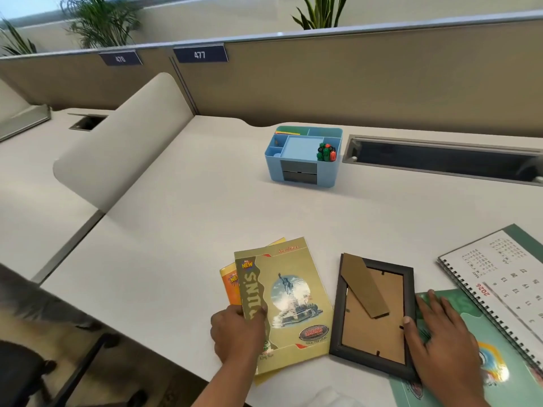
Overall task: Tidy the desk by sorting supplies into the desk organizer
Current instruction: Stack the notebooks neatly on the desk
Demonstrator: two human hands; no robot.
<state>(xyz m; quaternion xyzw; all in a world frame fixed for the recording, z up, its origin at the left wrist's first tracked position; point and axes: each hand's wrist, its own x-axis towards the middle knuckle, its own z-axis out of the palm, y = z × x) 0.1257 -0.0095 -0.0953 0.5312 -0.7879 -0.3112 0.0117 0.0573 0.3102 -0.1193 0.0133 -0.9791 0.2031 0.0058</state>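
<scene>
Left hand [238, 333] is pinching the green notebook [291, 292], lower centre; right hand [440, 336] is lying spread on a teal folder [487, 351], beside the frame [367, 327]. Desk organizer [302, 168] is sitting upper centre, markers [326, 152] in — looking mostly sorted, flat items remaining.

Organizer [304, 156] behind; notebooks [282, 304] left of frame [376, 315]; calendar [499, 283] right

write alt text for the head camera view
A person's left hand grips a yellow-green notebook while the right hand rests flat against a face-down picture frame; a blue desk organizer sits farther back on the white desk.
</scene>
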